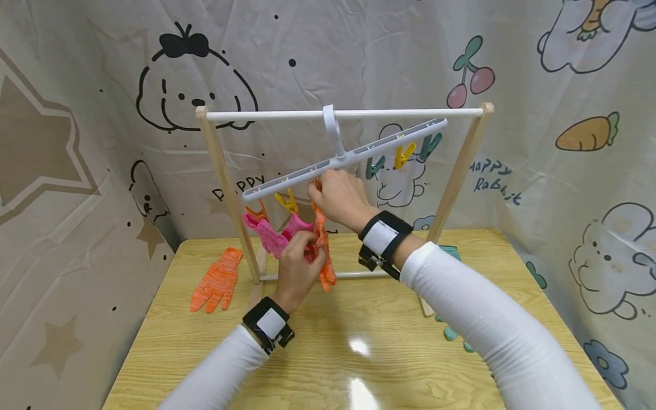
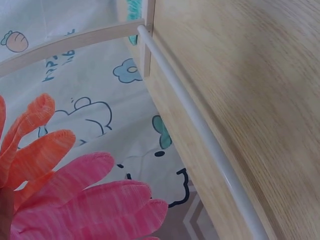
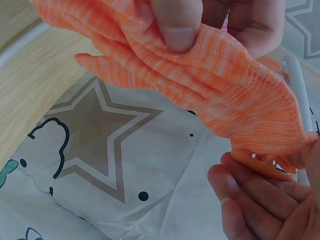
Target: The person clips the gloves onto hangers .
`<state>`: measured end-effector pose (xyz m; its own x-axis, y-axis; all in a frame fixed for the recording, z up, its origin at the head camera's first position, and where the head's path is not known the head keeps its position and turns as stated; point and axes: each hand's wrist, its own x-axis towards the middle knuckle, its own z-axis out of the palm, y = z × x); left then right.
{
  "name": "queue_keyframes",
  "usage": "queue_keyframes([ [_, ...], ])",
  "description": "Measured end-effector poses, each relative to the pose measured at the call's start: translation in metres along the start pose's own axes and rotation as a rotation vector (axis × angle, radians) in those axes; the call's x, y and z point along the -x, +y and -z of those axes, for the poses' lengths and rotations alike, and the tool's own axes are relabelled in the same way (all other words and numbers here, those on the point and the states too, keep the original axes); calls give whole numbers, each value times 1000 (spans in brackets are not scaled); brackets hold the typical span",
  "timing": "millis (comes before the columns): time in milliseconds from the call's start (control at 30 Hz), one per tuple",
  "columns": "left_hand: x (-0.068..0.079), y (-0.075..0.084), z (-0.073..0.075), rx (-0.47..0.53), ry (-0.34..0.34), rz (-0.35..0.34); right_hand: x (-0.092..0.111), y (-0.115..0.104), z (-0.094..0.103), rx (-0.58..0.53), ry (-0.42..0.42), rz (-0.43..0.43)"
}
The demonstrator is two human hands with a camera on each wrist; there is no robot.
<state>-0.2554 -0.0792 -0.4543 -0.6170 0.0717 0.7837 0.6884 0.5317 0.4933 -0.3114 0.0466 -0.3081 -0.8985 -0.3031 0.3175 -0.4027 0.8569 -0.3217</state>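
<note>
My left hand (image 1: pixel 296 269) pinches an orange knit glove (image 3: pixel 150 65) between thumb and fingers, and the glove hangs fingers down. Above it, my right hand (image 1: pixel 342 196) holds an orange clothespin (image 3: pixel 260 167) at the glove's cuff, just under the bar of a pale grey clip hanger (image 1: pixel 292 179). In the right wrist view the cuff meets the clothespin's jaws. Left of my hands a pink glove (image 1: pixel 269 234) hangs from the hanger by another orange clothespin (image 1: pixel 256 212) and a yellow clothespin (image 1: pixel 287 201).
The hanger tilts, its left end low, on the white top rod (image 1: pixel 410 113) of a wooden rack (image 1: pixel 456 176). Two green clothespins and one yellow clothespin (image 1: pixel 404 155) hang at its right. A second orange glove (image 1: pixel 217 282) lies left on the table (image 1: pixel 328 364); a green glove (image 1: pixel 450 333) is partly behind my right sleeve.
</note>
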Motion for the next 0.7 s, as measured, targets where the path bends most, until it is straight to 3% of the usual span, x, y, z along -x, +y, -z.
queue_keyframes([
  [700, -4, -1, 0, 19, 23, -38, 0, 1, 2, -12, -17, 0],
])
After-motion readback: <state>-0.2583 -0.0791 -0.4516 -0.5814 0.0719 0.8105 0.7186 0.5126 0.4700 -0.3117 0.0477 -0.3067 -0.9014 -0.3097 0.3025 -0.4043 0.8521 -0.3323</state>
